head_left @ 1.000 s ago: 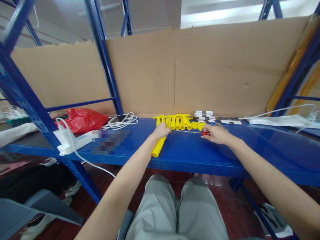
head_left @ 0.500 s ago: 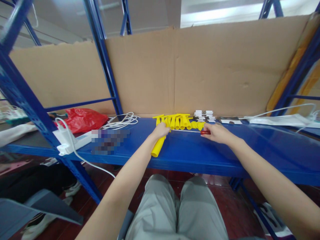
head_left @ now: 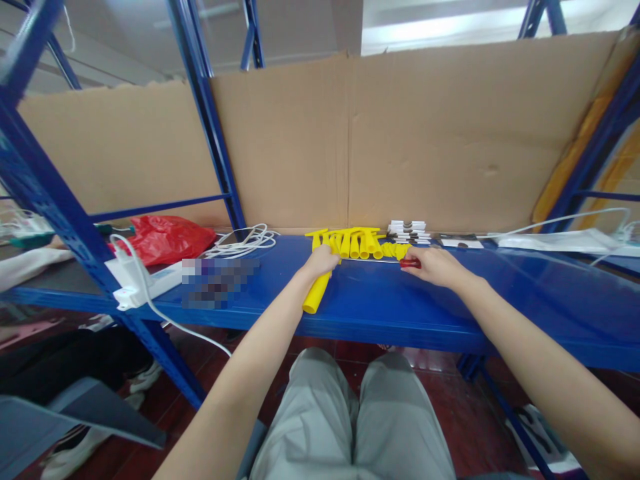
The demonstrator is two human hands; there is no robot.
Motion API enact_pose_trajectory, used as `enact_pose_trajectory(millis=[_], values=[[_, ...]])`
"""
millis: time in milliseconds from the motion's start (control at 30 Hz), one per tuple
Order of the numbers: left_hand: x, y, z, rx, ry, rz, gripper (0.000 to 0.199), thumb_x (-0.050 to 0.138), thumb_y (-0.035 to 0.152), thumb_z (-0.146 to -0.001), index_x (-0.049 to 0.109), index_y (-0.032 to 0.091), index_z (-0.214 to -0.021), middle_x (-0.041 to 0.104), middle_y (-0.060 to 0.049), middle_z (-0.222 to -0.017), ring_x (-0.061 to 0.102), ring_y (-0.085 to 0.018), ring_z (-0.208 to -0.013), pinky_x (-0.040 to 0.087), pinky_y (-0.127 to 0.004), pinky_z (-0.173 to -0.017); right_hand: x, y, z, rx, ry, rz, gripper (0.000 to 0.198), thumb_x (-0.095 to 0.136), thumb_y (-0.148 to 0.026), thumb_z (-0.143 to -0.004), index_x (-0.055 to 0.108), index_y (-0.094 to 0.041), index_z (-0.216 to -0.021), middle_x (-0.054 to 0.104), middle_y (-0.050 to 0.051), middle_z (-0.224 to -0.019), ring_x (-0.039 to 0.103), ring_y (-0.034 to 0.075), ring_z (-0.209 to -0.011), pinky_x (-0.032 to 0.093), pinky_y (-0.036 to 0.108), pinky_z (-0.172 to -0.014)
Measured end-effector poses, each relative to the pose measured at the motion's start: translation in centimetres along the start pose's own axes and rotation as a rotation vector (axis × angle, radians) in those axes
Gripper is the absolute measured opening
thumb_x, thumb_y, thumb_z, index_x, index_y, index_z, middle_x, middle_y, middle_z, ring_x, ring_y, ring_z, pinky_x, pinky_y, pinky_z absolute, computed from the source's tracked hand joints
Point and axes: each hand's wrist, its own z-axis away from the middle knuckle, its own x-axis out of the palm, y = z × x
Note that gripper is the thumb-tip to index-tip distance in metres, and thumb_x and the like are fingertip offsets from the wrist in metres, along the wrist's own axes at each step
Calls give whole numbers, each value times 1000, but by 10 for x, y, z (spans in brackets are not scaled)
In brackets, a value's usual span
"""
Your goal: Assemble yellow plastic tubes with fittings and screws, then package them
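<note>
My left hand [head_left: 320, 261] is closed around a yellow plastic tube [head_left: 317, 295], whose hollow open end points toward me over the front of the blue shelf. In my right hand [head_left: 434, 265] is the red handle of a screwdriver [head_left: 411, 263]. Its thin metal shaft runs left, toward the yellow piece at my left hand; whether the tip touches it I cannot tell. Behind my hands several yellow tubes with flat crosspieces [head_left: 355, 248] lie side by side. Small yellow parts [head_left: 395, 251] lie just left of my right fingers.
White cards with dark pieces [head_left: 409, 232] are stacked at the back of the blue shelf [head_left: 370, 300]. To the left lie a red plastic bag [head_left: 167, 240], coiled white cable [head_left: 245, 240] and a power strip [head_left: 165, 280]. A cardboard sheet [head_left: 425, 133] stands behind.
My right hand and the screwdriver have shifted very slightly left. My left hand stays in place on the yellow tube.
</note>
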Motion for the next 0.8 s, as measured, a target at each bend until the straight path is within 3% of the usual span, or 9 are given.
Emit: enact_pose_trajectory(millis=[233, 367, 533, 800], values=[[0, 2, -1, -11, -12, -73, 23, 51, 11, -83, 70, 2, -92, 73, -21, -86, 72, -24, -74, 53, -29, -69, 6, 4, 0, -64, 63, 32, 34, 44, -42, -95, 71, -21, -99, 76, 9, -104, 70, 24, -86, 46, 31, -69], [-1, 2, 0, -12, -12, -87, 27, 50, 11, -84, 70, 3, -100, 73, -21, -92, 73, -24, -80, 54, -29, -75, 7, 2, -1, -42, 59, 31, 31, 50, -45, -93, 67, -20, -101, 76, 10, -95, 69, 24, -82, 44, 30, -66], [-1, 3, 2, -18, -13, -72, 28, 49, 11, -84, 70, 2, -99, 73, -21, -91, 73, -25, -78, 54, -29, -74, 5, 0, -1, -15, 56, 51, 26, 54, -42, -91, 62, -19, -101, 75, 10, -85, 69, 26, -78, 39, 30, -62], [-1, 4, 2, -27, -6, -12, 22, 51, 8, -81, 71, 1, -88, 72, -19, -80, 71, -23, -65, 52, -28, -61, 0, -6, 1, 5, 63, 62, 35, 39, -40, -97, 67, -19, -98, 75, 13, -99, 69, 26, -84, 41, 32, -65]])
